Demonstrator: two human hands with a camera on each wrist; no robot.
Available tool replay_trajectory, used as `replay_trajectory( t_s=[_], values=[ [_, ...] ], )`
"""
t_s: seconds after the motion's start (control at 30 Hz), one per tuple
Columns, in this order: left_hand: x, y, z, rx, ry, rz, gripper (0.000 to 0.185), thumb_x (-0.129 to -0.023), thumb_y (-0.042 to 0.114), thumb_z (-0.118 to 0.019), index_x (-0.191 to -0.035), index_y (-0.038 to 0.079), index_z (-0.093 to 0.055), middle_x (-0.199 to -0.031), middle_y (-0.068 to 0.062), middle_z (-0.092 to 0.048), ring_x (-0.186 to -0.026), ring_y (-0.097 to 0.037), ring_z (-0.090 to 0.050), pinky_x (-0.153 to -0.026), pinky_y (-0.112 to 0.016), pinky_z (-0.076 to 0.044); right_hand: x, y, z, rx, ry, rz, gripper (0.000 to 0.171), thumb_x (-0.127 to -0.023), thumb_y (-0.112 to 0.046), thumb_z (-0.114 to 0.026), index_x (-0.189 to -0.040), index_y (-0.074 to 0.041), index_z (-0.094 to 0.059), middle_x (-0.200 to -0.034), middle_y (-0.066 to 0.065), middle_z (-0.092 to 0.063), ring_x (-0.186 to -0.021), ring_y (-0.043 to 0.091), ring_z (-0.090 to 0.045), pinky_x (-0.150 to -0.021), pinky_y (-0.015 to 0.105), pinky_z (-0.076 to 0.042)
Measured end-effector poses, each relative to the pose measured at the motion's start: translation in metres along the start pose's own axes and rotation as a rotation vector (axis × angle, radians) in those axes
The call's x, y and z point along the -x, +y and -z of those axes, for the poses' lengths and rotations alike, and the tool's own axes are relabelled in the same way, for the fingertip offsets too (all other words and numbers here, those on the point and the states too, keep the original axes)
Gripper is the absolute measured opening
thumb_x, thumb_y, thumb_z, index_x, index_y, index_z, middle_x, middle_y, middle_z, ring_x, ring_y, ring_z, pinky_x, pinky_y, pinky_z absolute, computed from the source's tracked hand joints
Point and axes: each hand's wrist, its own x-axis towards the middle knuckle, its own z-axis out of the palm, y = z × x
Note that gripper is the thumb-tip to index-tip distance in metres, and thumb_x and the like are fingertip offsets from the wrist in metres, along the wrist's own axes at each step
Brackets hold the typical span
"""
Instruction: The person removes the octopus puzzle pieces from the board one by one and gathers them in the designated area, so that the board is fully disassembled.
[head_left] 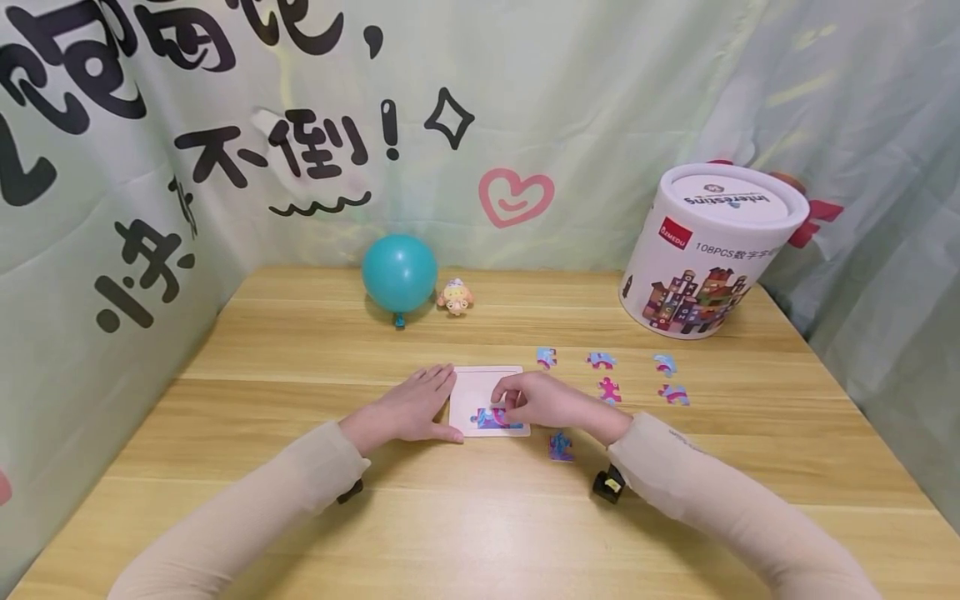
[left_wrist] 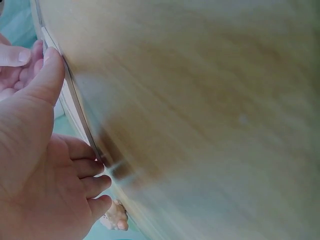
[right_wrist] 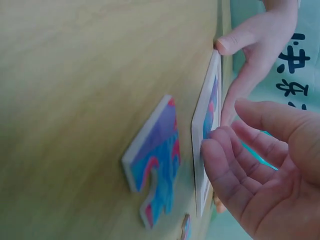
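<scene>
A shallow white puzzle tray (head_left: 471,385) lies flat on the wooden table, with joined blue, purple and pink puzzle pieces (head_left: 491,418) along its near side. My left hand (head_left: 420,407) rests along the tray's left edge, fingers extended at the far corner and thumb at the near one. Over the right part of the tray, my right hand (head_left: 536,397) has its fingertips down at the pieces and hides some of them. In the right wrist view its fingers bend loosely and the thumb stands apart from them. A loose puzzle piece (right_wrist: 157,155) lies just outside the tray.
Several loose pieces lie to the right, among them a pink one (head_left: 609,390) and a blue one (head_left: 664,363). A teal balloon (head_left: 400,273) and a small figurine (head_left: 455,297) stand behind the tray. At the back right is a large white tub (head_left: 708,250).
</scene>
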Motion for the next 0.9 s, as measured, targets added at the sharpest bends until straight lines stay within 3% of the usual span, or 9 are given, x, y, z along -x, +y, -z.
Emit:
replay_trajectory(
  t_s=[0.43, 0.9],
  values=[
    [-0.001, -0.001, -0.002, -0.01, -0.007, -0.003, 0.098, -0.081, 0.063, -0.052, -0.143, -0.007, -0.021, -0.149, -0.02, -0.014, -0.136, -0.032, -0.013, -0.109, -0.04, -0.012, -0.012, -0.001, -0.009, 0.118, 0.017, -0.04, 0.004, -0.081, -0.004, -0.067, -0.083, -0.005, -0.065, -0.066, -0.005, -0.053, -0.059, 0.007, -0.046, -0.055, 0.02, -0.041],
    [0.0, -0.001, -0.001, -0.009, -0.006, -0.003, 0.099, -0.081, 0.064, -0.052, -0.143, -0.007, -0.02, -0.149, -0.02, -0.014, -0.136, -0.032, -0.012, -0.109, -0.04, -0.012, -0.012, -0.002, -0.009, 0.095, 0.057, -0.033, 0.008, -0.08, 0.0, -0.066, -0.08, -0.007, -0.061, -0.066, -0.005, -0.053, -0.06, 0.007, -0.046, -0.056, 0.021, -0.04]
  ],
)
